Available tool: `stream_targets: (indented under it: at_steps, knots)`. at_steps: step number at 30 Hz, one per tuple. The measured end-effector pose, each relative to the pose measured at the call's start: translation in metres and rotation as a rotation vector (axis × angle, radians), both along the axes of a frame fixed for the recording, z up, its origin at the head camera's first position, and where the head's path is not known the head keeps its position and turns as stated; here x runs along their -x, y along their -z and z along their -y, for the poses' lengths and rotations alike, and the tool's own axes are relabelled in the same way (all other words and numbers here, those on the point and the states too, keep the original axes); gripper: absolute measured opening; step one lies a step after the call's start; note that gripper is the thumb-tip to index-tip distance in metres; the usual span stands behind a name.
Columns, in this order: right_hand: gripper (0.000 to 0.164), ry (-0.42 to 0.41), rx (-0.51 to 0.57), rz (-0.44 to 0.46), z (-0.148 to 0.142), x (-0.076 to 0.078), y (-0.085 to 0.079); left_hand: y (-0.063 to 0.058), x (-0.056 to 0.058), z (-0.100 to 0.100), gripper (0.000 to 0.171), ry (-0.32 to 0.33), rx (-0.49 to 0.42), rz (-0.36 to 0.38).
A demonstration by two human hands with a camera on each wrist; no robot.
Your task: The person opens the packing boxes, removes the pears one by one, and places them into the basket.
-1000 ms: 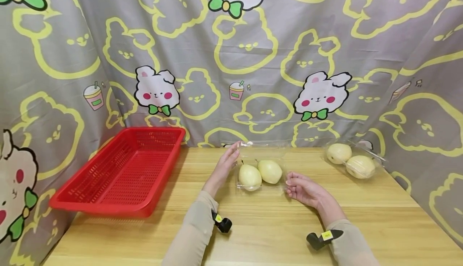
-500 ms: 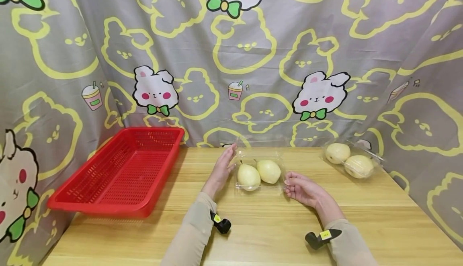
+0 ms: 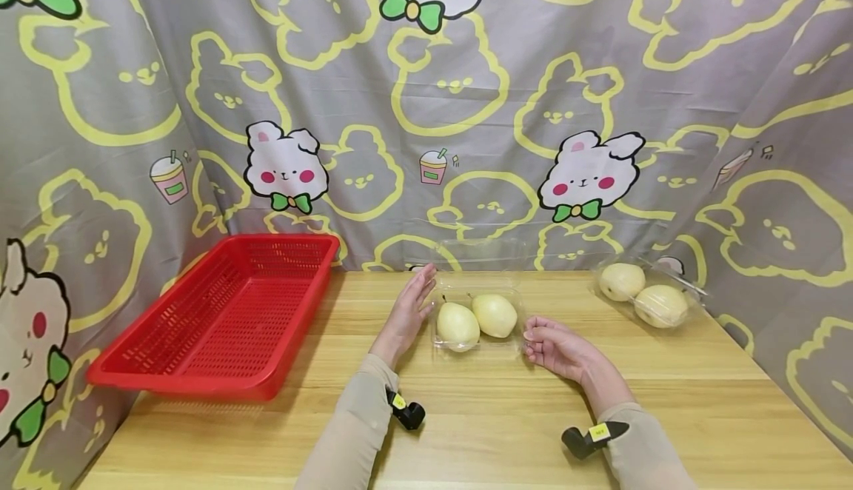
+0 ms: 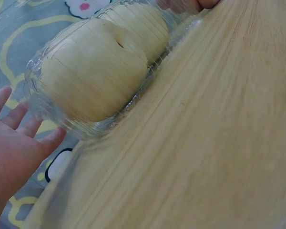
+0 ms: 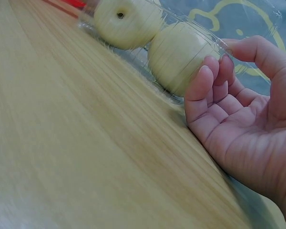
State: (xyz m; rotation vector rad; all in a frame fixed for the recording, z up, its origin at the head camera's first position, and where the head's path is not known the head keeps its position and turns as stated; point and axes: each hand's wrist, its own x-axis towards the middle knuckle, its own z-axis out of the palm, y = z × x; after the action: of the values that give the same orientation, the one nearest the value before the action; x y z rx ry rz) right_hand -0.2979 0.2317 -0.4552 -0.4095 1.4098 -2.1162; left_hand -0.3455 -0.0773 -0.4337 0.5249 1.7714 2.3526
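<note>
Two pale yellow pears (image 3: 457, 326) sit side by side in a clear plastic clamshell box (image 3: 501, 345) on the table. Its see-through lid (image 3: 481, 254) stands raised at the back. My left hand (image 3: 403, 314) is beside the box's left side, fingers extended and holding nothing; the left wrist view shows the fingers spread close to the box's end. At the other end, my right hand (image 3: 561, 349) pinches the box's edge, thumb at the rim and curled fingers against the side wall, as the right wrist view shows.
A red plastic basket (image 3: 233, 327) with slotted walls stands on the left of the wooden table (image 3: 466, 423). At the back right lies another clear box with two pears (image 3: 660, 307). A patterned grey curtain (image 3: 373, 90) rises behind and at both sides.
The box's lid has swung back, away from me. My left fingers have come off the lid and straightened. The right hand and the pears have stayed in place.
</note>
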Motion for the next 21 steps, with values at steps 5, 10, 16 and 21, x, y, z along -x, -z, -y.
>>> stream_targets:
  at_steps: [5, 10, 16, 21]
  knots:
    - [0.032, -0.012, 0.016, 0.005, -0.0001, 0.0001, -0.0003, -0.0003, -0.0003, -0.0002, 0.06, 0.007, -0.017, 0.013]
    - [0.032, -0.008, 0.011, 0.006, 0.0, 0.0009, -0.0003, 0.0003, 0.0004, -0.0005, 0.06, 0.006, -0.024, 0.018]
    - [0.031, -0.004, 0.008, 0.006, 0.0004, 0.0015, 0.0006, 0.0019, 0.0005, -0.0002, 0.062, -0.001, -0.038, 0.021]
    - [0.031, -0.001, 0.006, 0.003, 0.0006, 0.0011, 0.0006, 0.0031, 0.0007, -0.0004, 0.06, -0.007, -0.047, 0.027]
